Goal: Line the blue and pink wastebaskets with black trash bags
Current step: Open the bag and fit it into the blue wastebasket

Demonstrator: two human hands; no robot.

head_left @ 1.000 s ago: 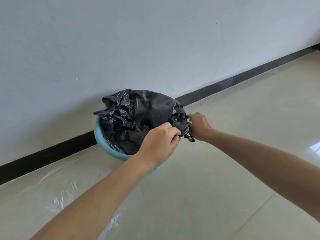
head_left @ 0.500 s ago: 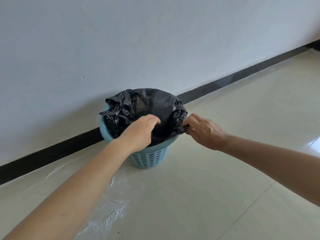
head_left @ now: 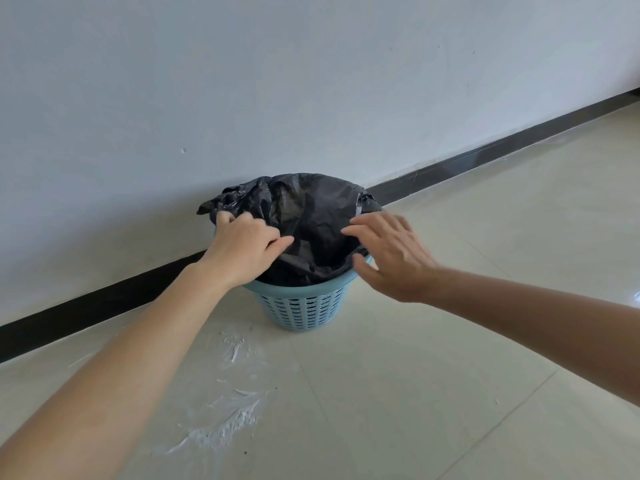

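Observation:
A blue perforated wastebasket (head_left: 301, 308) stands upright on the floor close to the wall. A crumpled black trash bag (head_left: 311, 209) sits in its mouth, bunched high on the far left rim and sagging inside. My left hand (head_left: 242, 247) rests on the bag at the near left rim, fingers pinching the plastic. My right hand (head_left: 391, 254) hovers over the near right rim with fingers spread, thumb by the rim, holding nothing. No pink wastebasket is in view.
A white wall (head_left: 311, 81) with a black baseboard (head_left: 485, 157) runs behind the basket. Pale floor tiles (head_left: 415, 393) spread in front, with wrinkled clear film and white smears (head_left: 228, 410) to the front left.
The right hand has let go of the bag's edge and opened. The left hand has shifted from the bag's middle toward the left rim. The bag's mouth lies wider open.

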